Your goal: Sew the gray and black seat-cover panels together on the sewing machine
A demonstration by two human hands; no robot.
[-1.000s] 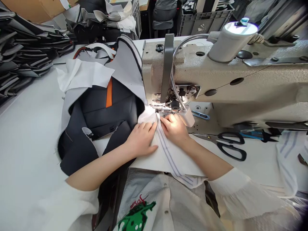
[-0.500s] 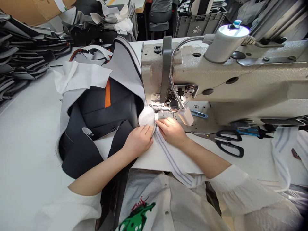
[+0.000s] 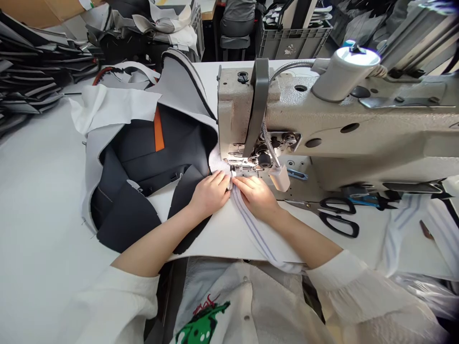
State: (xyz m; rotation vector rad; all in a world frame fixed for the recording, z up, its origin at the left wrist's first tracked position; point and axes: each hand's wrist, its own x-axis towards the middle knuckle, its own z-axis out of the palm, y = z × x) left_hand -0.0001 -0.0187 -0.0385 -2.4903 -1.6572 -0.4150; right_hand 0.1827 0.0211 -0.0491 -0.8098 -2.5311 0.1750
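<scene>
A black and grey padded fabric piece [image 3: 125, 229] lies left of the sewing machine [image 3: 247, 110], its white textured edge [image 3: 218, 162] reaching under the lit needle area. My left hand [image 3: 211, 193] grips this edge just in front of the presser foot, fingers together on top. White tape with blue stripes [image 3: 255, 231] runs from the needle area over the table's front edge toward my lap. Pinched at the tape's upper end is my right hand [image 3: 258, 198], close beside the left. The fingertips partly hide where tape and fabric meet.
Black-handled scissors [image 3: 335, 215] and a blue tool [image 3: 297, 174] lie to the right, near more striped tape [image 3: 396, 229]. Stacked fabric parts [image 3: 32, 71] stand at far left. Behind are a grey crate [image 3: 292, 43] and a seated person [image 3: 236, 19].
The white edge has moved farther under the machine, and less of it shows in front of the needle. The tape has advanced with it. Both hands stay close to the presser foot.
</scene>
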